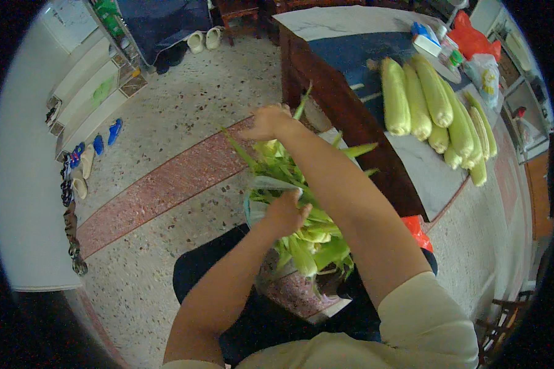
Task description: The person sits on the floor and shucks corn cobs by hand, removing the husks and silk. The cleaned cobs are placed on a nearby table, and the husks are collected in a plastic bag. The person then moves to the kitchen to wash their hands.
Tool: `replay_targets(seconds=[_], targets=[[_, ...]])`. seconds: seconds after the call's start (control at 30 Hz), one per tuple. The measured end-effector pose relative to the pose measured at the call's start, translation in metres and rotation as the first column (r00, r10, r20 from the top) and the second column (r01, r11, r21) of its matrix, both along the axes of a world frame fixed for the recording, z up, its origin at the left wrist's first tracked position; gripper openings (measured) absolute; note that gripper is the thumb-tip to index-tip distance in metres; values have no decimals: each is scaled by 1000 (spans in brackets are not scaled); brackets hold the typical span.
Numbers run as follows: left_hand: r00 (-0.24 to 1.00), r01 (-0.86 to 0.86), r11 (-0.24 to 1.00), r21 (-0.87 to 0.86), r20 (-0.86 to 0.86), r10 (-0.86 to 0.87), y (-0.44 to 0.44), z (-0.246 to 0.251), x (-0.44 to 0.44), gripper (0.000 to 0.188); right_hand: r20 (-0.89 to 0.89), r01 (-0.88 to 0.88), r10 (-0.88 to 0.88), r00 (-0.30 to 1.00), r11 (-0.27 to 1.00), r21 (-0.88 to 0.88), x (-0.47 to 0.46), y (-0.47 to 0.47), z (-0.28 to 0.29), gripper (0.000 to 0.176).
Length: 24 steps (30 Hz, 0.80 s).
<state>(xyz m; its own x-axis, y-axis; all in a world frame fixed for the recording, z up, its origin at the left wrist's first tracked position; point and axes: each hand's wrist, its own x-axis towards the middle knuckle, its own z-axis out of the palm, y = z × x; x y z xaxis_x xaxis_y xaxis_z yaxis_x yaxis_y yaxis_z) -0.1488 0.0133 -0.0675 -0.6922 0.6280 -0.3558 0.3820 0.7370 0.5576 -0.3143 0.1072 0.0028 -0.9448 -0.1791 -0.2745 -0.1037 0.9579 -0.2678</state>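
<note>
Green corn husks [304, 240] fill a container with a pale blue rim [247, 207] between my knees, with some husks hanging over its near side. My left hand [284, 214] reaches over the husks, fingers curled beside a whitish plastic edge; what it grips is unclear. My right hand [270, 122] is stretched farther out above the far side of the pile, fingers bent downward, and its grip is hidden. Several ears of corn [436, 97] in pale green husks lie heaped on the table at the right.
A dark wooden table [351, 120] with a marbled cover stands at the right, bearing a red plastic bag [473, 39] and a clear bag [484, 76]. A red bag [417, 233] is near my right knee. Shoes [87, 161] line the floor by the left wall.
</note>
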Motion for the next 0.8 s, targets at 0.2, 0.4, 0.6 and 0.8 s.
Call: replay_targets(seconds=[0.2,0.4,0.6,0.8], targets=[[998,-47,975,219,-27,54,-1,-5,0,56,517,-83,20,856,992,99,-9,4,-53,66],[976,-199,963,184,122,179,-6,13,0,59,-162,-123,64,985,914,-387,59,39,-25,46],[835,-550,723,418,263,484,-18,15,-3,39,-417,-221,92,904,937,-272,185,79,-14,52],[320,-931,-20,365,839,440,-50,29,-26,15,-336,-330,274,901,936,-123,248,74,-40,43]])
